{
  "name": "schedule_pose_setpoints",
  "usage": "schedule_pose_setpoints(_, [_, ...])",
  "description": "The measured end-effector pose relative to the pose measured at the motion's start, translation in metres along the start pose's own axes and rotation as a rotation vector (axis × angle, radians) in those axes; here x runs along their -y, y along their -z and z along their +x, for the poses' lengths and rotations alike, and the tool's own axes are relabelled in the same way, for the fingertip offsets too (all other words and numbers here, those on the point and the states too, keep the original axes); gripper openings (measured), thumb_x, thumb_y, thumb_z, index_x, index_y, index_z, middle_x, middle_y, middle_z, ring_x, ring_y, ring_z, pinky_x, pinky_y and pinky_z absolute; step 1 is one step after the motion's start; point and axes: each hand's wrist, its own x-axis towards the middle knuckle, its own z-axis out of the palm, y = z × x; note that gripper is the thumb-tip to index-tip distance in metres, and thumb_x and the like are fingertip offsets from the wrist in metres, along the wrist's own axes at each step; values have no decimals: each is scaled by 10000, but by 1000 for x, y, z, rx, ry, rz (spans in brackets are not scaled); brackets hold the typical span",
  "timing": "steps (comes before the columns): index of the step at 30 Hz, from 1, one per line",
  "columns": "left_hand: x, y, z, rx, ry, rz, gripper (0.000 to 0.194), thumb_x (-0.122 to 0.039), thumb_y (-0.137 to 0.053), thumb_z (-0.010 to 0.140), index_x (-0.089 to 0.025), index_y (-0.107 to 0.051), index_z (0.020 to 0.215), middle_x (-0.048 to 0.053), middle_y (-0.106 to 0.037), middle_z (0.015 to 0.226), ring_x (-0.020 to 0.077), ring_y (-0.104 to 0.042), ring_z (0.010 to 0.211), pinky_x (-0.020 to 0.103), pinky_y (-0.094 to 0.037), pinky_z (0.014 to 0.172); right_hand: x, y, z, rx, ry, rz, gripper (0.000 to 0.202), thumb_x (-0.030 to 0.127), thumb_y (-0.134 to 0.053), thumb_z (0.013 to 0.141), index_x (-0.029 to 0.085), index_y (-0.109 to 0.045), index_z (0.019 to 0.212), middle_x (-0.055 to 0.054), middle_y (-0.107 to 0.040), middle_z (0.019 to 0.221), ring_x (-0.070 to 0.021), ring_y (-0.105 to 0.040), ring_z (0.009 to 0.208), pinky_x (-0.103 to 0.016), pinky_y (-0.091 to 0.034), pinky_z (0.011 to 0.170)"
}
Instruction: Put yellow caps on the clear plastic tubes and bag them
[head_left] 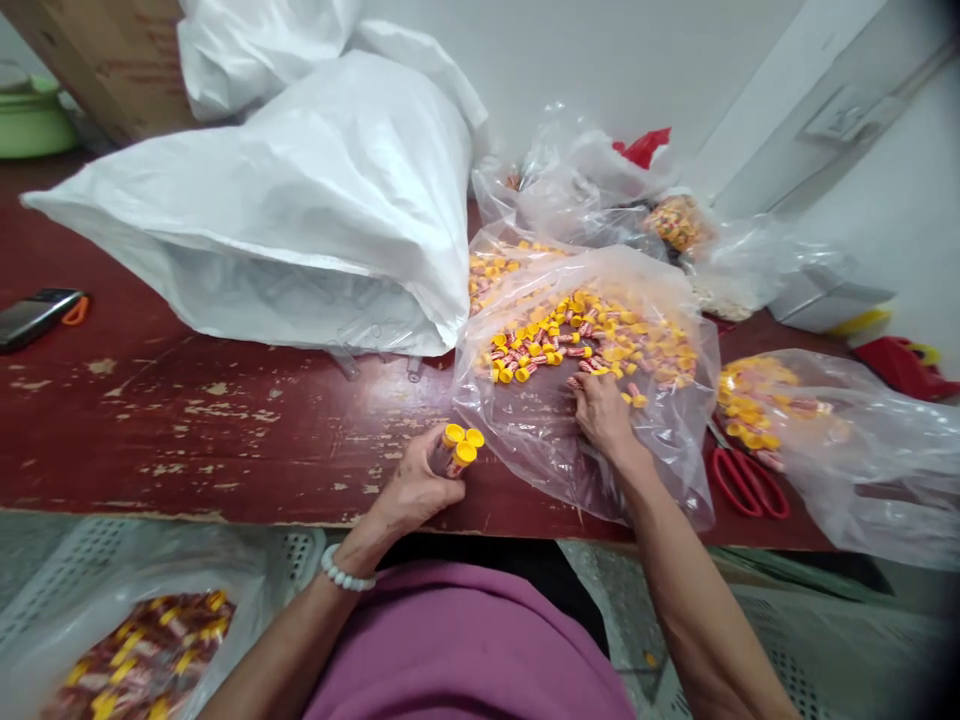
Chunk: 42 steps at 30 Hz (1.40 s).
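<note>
My left hand [416, 485] is closed around a few clear tubes with yellow caps [465, 452], held upright over the front of the table. Inside the mouth of a clear plastic bag [540, 470], my right hand [604, 412] has its fingers bent down at a pile of small pieces with yellow caps and red-and-white striped bodies [559, 335]. Its fingertips touch the pieces; whether one is gripped is hidden. Left of the bag, a large white sack [322, 190] lies with its mouth toward me, and loose clear tubes [345, 362] spill from it.
The worn red table [187, 430] carries red-handled scissors [746, 482] and another bag of yellow-capped pieces [757, 400] at right. A phone [37, 315] lies far left. Below the front edge, a lined basket [289, 555] holds a bag of capped tubes [150, 650].
</note>
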Motion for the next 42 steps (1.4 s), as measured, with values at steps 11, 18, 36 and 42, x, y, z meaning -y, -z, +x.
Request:
schedule_pose_setpoints(11, [-16,-7,1,66,-124,177,322,-19,-488,507,-154,-547,793,-42,-494,681,88,-394,592,205,-301,534,130,52,-59,268,665,528,333,130,-455,886,224,-522,1198,-74,-582,1065,-181,-539,1012,-354,-477,883])
schedule_pose_setpoints(18, [-15,-5,-3,71,-71,106,324,-18,-506,495,-158,-521,787,-54,-450,657,77,-369,570,201,-277,513,129,50,-63,85,552,515,310,76,-448,816,229,-555,1064,-79,-536,1109,-214,-503,1067,-412,-441,918])
schedule_pose_setpoints(36, [-19,-1,-8,60,197,-323,236,-32,-621,496,-132,-553,698,-29,-533,633,87,-459,561,213,-391,520,137,9,-78,194,655,353,962,419,-736,650,186,-212,1422,-171,-409,1387,-327,-384,1277,-518,-357,1023])
schedule_pose_setpoints(42, [-15,-14,-11,-28,209,-501,311,15,-546,425,-153,-531,687,-38,-495,608,96,-428,560,219,-355,492,144,-15,-86,58,694,352,659,140,-583,704,151,-353,1322,-153,-576,1167,-266,-541,1085,-417,-471,913])
